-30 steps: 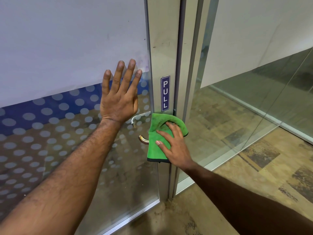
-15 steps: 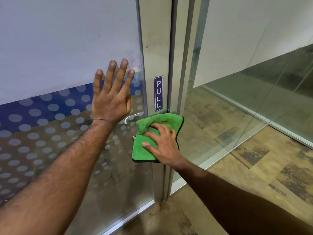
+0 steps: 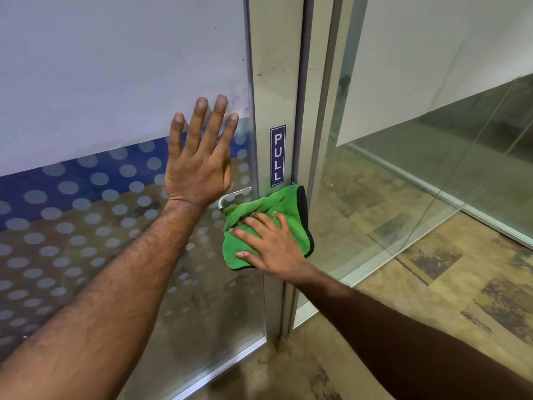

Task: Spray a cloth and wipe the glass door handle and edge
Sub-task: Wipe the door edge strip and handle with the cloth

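Note:
A green cloth (image 3: 277, 207) with a dark hem is pressed against the metal stile (image 3: 274, 82) of the glass door, just below the blue PULL sticker (image 3: 277, 155). My right hand (image 3: 271, 243) lies flat on the cloth with fingers spread, holding it to the door. A short piece of the silver handle (image 3: 233, 195) shows left of the cloth; the rest is hidden under cloth and hand. My left hand (image 3: 202, 160) is flat and open on the glass panel (image 3: 115, 67), above and left of the handle.
The door glass carries a white film above and a blue and dotted band (image 3: 72, 197) below. Right of the stile stand the door frame (image 3: 323, 111) and a fixed glass partition (image 3: 418, 168). A patterned tan floor (image 3: 432, 284) runs along the bottom right.
The cloth under my right hand slid left over the handle, then back right toward the door's edge. My left hand has stayed flat on the glass.

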